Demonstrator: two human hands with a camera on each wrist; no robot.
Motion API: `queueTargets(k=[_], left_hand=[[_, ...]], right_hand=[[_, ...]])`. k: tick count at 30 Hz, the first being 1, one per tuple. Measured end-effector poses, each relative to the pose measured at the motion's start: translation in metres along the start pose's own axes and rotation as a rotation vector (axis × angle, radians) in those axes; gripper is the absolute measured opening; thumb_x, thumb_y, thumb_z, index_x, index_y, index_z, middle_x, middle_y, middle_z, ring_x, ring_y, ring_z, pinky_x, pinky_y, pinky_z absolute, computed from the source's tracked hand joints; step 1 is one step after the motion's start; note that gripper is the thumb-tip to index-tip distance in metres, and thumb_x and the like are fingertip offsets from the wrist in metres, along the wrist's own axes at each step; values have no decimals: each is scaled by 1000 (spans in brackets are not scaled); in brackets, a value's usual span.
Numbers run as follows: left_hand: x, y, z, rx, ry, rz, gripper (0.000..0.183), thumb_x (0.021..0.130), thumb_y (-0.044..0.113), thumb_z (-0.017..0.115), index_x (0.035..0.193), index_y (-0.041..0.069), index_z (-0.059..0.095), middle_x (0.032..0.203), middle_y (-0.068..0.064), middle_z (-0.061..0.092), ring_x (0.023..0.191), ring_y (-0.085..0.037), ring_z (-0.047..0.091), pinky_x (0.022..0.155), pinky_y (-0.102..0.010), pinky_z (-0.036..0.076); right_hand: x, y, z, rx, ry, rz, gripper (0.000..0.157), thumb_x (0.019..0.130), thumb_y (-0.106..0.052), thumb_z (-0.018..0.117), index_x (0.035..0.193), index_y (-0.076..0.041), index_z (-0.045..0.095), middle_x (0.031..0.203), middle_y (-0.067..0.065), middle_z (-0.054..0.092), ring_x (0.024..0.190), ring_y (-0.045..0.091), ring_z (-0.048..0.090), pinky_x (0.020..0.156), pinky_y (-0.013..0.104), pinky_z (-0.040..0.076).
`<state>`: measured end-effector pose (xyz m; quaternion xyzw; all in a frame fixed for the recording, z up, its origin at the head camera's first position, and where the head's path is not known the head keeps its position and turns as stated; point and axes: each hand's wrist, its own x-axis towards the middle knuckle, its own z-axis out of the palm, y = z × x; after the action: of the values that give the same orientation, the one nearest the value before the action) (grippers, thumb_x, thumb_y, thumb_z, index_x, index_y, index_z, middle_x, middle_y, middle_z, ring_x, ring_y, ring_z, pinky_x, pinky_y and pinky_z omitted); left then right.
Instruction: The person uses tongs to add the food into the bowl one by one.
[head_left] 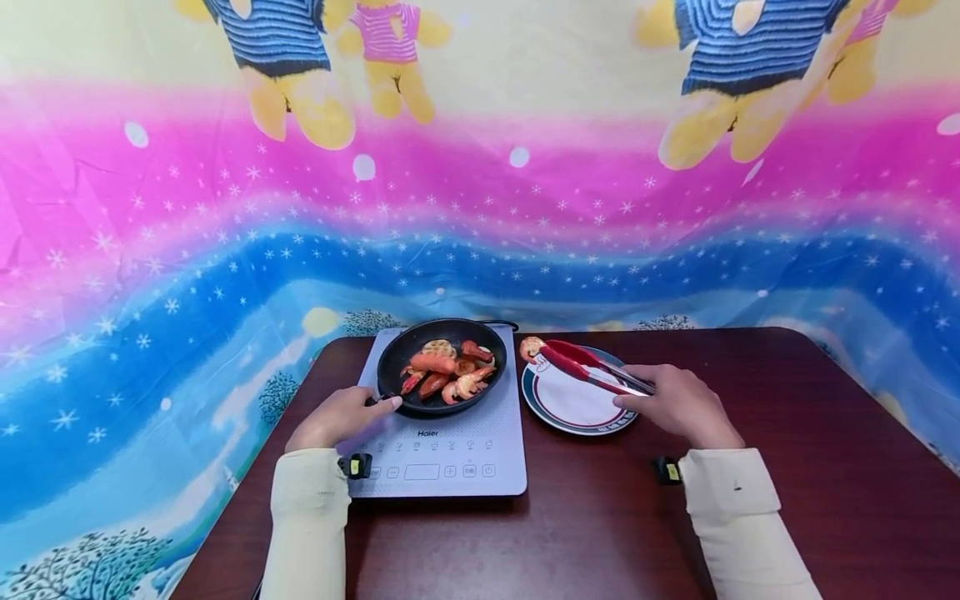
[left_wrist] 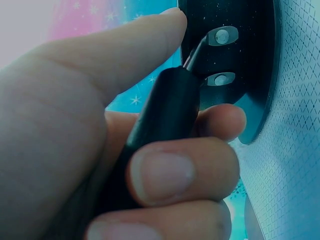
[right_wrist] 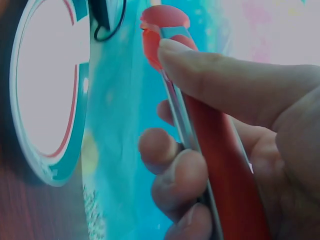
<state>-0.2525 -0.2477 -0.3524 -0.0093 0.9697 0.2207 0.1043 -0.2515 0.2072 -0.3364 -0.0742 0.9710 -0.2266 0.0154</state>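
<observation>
My left hand [head_left: 341, 419] grips the black handle [left_wrist: 162, 107] of a frying pan [head_left: 390, 392], its fingers curled round it. The pan rests on a white induction cooker [head_left: 450, 483] and holds a sausage [head_left: 432, 363], shrimp [head_left: 467, 385] and other browned pieces. In my right hand [head_left: 686, 404] are red-and-silver tongs [head_left: 592, 367]. At the tips of the tongs is a shrimp [head_left: 532, 348], held above the left edge of a white plate [head_left: 577, 408] with a dark green rim. The right wrist view shows thumb and fingers wrapped round the tongs' arms.
A dark brown wooden table [head_left: 600, 533] carries the cooker and the plate side by side. Behind it hangs a colourful patterned cloth [head_left: 480, 208]. A black cord [head_left: 498, 324] runs at the back of the cooker.
</observation>
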Motion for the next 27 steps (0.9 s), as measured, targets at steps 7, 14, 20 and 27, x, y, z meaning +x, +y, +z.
queueTargets(k=[7,14,20,27], left_hand=[[1,0,1,-2,5,8,49,92,57,54,92,9,61,76,-6,55,75,-21,52,68,-37,40],[1,0,1,-4,4,13,49,92,58,54,91,9,61,75,-7,53,74,-21,52,67,-37,40],[0,-1,0,-10,4,7,49,92,58,54,90,9,60,74,-7,53,73,-21,52,66,-36,40],[1,-1,1,1,5,2,51,91,60,54,94,10,61,78,-6,56,76,-21,53,68,-36,41]], right_hand=[[-1,-31,13,-10,18,-33,75,79,-51,74,141,-15,50,132,27,52,111,41,52,79,53,48],[1,-50,29,-34,-2,-59,71,77,-48,77,138,-18,55,130,21,56,111,37,53,77,51,49],[0,-57,31,-55,10,-83,68,78,-45,78,137,-20,56,129,19,58,110,36,54,74,49,49],[-1,-61,32,-69,15,-104,65,78,-43,78,136,-21,57,126,15,60,109,33,54,76,49,49]])
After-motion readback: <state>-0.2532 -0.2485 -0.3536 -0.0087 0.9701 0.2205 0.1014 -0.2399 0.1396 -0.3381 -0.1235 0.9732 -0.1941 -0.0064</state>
